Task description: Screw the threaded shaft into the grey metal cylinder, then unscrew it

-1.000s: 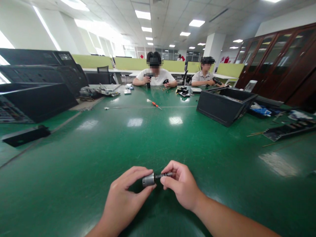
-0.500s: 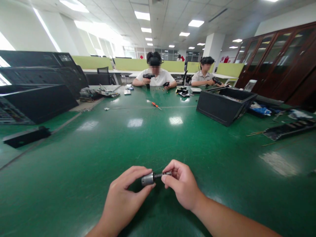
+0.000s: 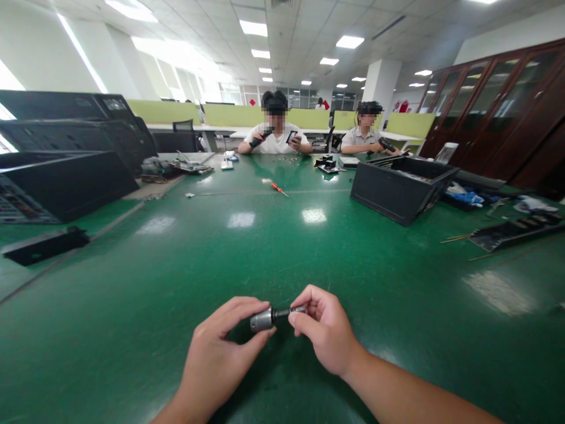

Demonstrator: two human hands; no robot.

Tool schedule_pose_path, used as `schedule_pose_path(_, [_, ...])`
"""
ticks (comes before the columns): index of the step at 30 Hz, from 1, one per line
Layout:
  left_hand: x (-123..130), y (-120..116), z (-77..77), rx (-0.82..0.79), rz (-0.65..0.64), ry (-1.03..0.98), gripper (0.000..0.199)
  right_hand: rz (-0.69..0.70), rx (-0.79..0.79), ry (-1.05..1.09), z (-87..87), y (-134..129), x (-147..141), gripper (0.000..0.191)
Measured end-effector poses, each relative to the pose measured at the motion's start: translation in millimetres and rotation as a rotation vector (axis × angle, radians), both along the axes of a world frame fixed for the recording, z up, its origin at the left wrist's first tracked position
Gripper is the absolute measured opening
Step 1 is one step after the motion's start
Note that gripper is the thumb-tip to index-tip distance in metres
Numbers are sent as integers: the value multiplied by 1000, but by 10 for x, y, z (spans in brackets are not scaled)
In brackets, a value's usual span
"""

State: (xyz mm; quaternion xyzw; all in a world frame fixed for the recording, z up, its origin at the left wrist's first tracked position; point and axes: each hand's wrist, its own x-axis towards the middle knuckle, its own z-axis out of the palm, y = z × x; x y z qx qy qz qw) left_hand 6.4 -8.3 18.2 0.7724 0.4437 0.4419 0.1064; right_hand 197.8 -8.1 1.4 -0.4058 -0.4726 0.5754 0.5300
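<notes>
Near the front of the green table I hold a small metal cylinder with a thin dark shaft [image 3: 262,319], lying roughly level. The cylinder's thick grey body sits between the thumb and fingers of my left hand [image 3: 225,344]. My right hand [image 3: 324,330] pinches the far end of the shaft, where a short ridged metal piece [image 3: 298,309] shows partly between thumb and fingertips. Whether this piece is separate from the shaft I cannot tell. Both hands are just above the table or resting on it.
An orange screwdriver [image 3: 278,189] lies farther back on the green table [image 3: 198,265]. Black computer cases [image 3: 399,194] stand right and left, with loose metal parts [image 3: 518,231] around them. Across the table sit two people, one [image 3: 276,132] holding a dark tool and a small framed part.
The metal cylinder and my left hand have shifted very slightly left; my right hand stays nearly still. The person opposite has lowered the dark tool and raised the part in the other hand.
</notes>
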Motion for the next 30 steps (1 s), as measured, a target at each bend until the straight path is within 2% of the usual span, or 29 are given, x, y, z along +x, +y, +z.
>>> schedule_pose_path(30, [-87,40,-103,-55,15,-36,23,-40,0,25,-14,37,13,13])
